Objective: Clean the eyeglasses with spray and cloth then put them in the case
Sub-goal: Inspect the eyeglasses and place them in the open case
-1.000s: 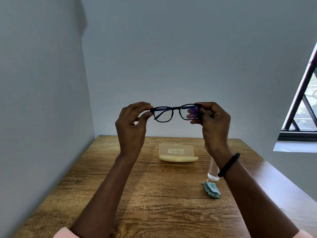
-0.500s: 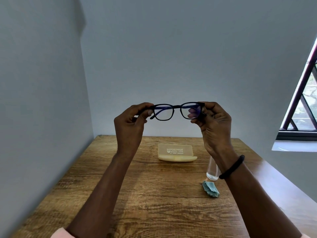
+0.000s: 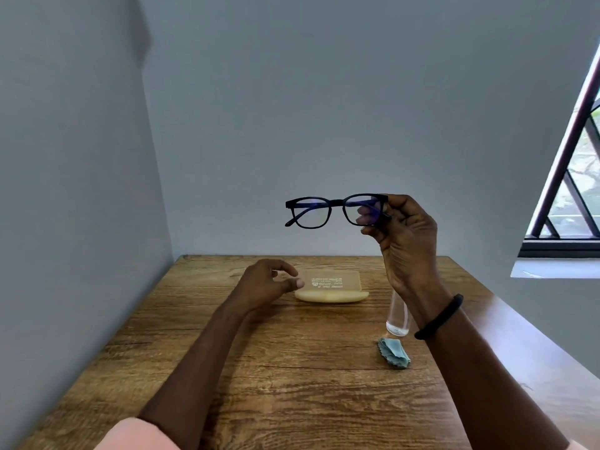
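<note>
Black-framed eyeglasses (image 3: pixel 326 211) hang in the air above the far side of the table, lenses facing away. My right hand (image 3: pixel 402 235) pinches them at their right end, fingers visible through the right lens. My left hand (image 3: pixel 266 284) is low over the table with loosely curled fingers and holds nothing, its fingertips just left of the cream glasses case (image 3: pixel 332 287). The case lies shut near the table's back edge. A clear spray bottle (image 3: pixel 397 318) stands behind my right wrist, partly hidden. A folded teal cloth (image 3: pixel 394 352) lies just in front of the bottle.
The wooden table (image 3: pixel 292 384) sits in a corner, with grey walls at the left and the back. A window with dark bars (image 3: pixel 571 190) is at the right above a white sill. A black band circles my right wrist.
My left hand has let go of the glasses' left end and dropped down towards the case. My right hand alone now holds the glasses, at about the same height.
</note>
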A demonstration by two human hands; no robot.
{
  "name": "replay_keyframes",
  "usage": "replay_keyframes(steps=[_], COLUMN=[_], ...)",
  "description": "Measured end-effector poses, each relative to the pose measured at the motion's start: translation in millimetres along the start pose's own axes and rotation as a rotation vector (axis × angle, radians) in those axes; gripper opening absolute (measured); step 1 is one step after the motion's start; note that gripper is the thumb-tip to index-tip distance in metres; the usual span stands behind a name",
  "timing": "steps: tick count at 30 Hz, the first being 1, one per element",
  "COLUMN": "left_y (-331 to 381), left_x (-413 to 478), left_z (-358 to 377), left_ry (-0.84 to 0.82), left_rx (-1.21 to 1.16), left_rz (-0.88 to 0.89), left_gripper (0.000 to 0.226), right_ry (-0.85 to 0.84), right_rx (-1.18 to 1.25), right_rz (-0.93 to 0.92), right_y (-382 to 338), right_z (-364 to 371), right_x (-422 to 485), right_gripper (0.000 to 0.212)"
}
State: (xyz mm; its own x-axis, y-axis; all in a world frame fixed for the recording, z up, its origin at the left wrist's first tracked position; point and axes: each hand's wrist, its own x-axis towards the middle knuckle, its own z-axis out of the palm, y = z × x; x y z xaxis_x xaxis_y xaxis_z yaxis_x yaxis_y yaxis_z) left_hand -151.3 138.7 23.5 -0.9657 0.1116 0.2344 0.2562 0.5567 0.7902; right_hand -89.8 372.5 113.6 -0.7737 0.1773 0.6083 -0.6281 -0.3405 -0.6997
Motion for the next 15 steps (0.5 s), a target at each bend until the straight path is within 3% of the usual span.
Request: replay_keyframes(steps=[4, 15], left_y=[-5.0, -7.0], left_x=[-1.1, -4.1], left_z=[4.7, 15.6], left_ry=[-0.115, -0.090], left_rx=[0.017, 0.074], left_rz=[-0.013, -0.026], left_gripper=[0.020, 0.009], right_ry=[0.003, 0.000], right_rx=[0.008, 0.012], right_rz=[0.009, 0.026], right_y=[0.7, 4.2], right_z=[-0.5, -3.2], right_x=[-1.3, -4.2], right_gripper=[0.024, 0.024])
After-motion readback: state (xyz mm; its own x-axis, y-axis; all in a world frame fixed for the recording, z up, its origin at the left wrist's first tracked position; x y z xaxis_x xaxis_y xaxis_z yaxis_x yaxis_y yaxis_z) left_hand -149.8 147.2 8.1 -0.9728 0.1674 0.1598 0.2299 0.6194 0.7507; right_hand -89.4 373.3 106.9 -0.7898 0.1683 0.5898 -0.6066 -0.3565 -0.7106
